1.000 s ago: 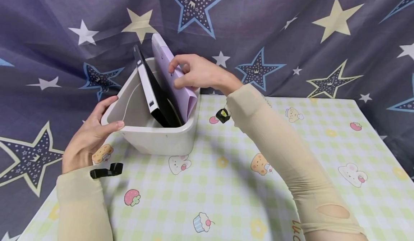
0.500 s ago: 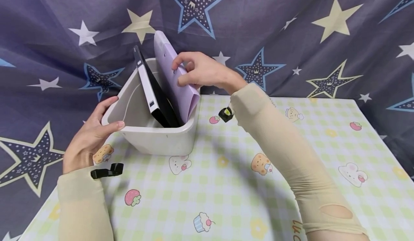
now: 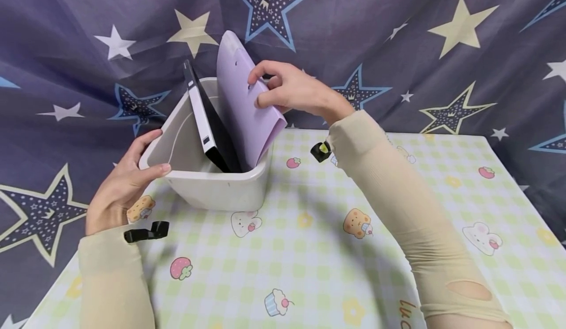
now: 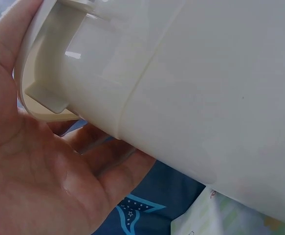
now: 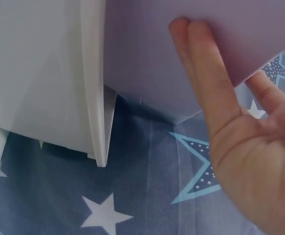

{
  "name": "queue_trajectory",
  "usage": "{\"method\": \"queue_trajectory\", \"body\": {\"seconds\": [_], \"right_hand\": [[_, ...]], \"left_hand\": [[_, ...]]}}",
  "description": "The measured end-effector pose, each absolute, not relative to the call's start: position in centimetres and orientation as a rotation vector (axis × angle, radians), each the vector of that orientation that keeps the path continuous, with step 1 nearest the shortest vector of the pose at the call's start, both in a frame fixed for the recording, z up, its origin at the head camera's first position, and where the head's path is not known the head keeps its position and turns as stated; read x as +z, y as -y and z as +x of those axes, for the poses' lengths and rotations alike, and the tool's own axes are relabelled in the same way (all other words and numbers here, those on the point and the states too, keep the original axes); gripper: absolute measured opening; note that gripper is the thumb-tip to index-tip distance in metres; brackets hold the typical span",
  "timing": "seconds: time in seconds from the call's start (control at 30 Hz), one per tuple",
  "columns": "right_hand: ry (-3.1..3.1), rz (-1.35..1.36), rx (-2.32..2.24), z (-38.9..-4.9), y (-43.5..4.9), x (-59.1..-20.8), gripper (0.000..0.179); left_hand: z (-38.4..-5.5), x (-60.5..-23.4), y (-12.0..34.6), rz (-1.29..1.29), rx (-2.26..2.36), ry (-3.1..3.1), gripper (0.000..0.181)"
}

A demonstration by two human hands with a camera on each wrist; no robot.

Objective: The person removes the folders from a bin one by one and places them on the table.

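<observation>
One flat lilac plastic folder [image 3: 245,110], probably light, slick | I favour its edge, where right hand [image 3: 294,89] pinches | left hand [image 3: 124,184] grips white plastic bin [image 3: 221,192]

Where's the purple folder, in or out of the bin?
Partly in: the purple folder reaches into the white bin; its upper part, held by the right hand, rises above.

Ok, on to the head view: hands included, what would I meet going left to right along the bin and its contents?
Left hand → black-and-white binder → purple folder → right hand.
</observation>
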State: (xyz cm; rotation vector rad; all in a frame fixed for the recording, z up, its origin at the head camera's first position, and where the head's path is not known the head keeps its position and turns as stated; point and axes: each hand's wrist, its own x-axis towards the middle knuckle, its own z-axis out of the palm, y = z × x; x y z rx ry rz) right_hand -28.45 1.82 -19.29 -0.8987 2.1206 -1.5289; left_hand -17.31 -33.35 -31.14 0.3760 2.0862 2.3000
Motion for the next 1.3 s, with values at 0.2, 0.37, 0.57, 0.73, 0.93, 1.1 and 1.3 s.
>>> {"method": "queue_trajectory", "body": {"seconds": [0.2, 0.37, 0.57, 0.73, 0.93, 1.1, 1.3], "right_hand": [[-2.118, -0.908, -1.498, -28.77, -2.16, -19.51, 0.045], [-2.121, -0.841, -1.524, -28.57, -2.02, -19.47, 0.041], [-2.088, -0.813, -1.579, -28.31, -1.68, -19.69, 0.043], [-2.078, -0.790, -1.600, -28.22, -1.64, -19.81, 0.054], [-2.068, -0.750, -1.628, -28.06, -1.48, -19.90, 0.048], [-2.059, -0.711, -1.660, -27.99, -1.48, -19.99, 0.046], [-2.076, -0.716, -1.649, -27.80, -1.61, -19.92, 0.046]], "left_hand": [[-17.43, -31.14, 33.32, 0.384, 2.290, -2.090, 0.078], [-17.58, -31.18, 33.27, 0.384, 2.280, -2.100, 0.077], [-17.62, -31.20, 33.35, 0.399, 2.291, -2.085, 0.077], [-17.56, -31.22, 33.39, 0.409, 2.305, -2.078, 0.077], [-17.43, -31.40, 33.45, 0.408, 2.302, -2.088, 0.078], [-17.43, -31.41, 33.45, 0.402, 2.296, -2.096, 0.078], [-17.45, -31.53, 33.46, 0.407, 2.300, -2.089, 0.079]]}}
